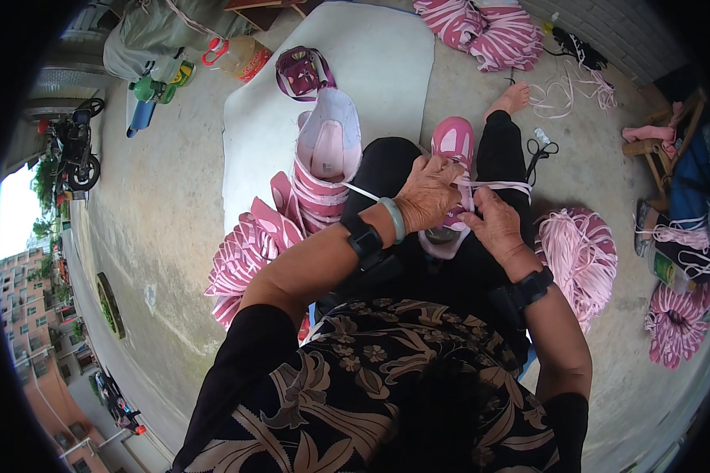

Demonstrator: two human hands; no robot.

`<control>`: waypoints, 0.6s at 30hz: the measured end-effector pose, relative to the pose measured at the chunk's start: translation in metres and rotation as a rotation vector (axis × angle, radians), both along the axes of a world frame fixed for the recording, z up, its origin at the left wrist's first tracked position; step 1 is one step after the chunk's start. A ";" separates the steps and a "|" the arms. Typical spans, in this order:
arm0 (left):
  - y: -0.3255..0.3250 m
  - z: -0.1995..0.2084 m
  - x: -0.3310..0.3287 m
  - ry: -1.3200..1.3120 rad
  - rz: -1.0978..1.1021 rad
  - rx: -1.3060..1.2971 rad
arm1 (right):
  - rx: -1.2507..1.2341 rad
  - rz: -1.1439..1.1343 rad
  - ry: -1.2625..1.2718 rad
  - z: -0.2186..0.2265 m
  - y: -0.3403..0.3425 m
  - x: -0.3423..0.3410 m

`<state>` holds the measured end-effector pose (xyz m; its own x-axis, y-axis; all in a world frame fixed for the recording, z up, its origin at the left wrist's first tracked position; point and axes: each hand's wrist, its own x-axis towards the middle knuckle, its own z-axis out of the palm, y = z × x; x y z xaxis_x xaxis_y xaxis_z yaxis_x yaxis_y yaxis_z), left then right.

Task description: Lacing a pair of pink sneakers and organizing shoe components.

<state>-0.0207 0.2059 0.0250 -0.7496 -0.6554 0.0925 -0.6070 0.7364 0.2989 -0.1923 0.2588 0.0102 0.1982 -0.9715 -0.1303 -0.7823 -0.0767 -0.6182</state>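
A pink shoe upper with a rounded toe lies along my lap between my black-trousered legs, toe pointing away. My left hand rests over its left side, fingers curled in on the lacing area. From the other side my right hand closes its thumb and fingers at the lace near the tongue. A pale pink lace stretches from the shoe across my right thigh, and a white lace end sticks out left of my left hand. The exact grip of the fingertips is partly hidden.
Left of my legs stand nested pink shoe uppers, with more fanned uppers nearer. A bundle of pale pink laces lies to the right, by black scissors. Beyond are a white sheet, small purple bag and bundled uppers.
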 end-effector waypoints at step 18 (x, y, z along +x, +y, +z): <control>-0.005 -0.033 0.015 -0.131 0.109 -0.066 | -0.017 0.158 -0.194 -0.010 -0.006 -0.013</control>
<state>-0.0054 0.2007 -0.0082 -0.6832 -0.7289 0.0442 -0.7145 0.6798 0.1655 -0.2052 0.2531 0.0001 0.3671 -0.9283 -0.0590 -0.6265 -0.1999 -0.7534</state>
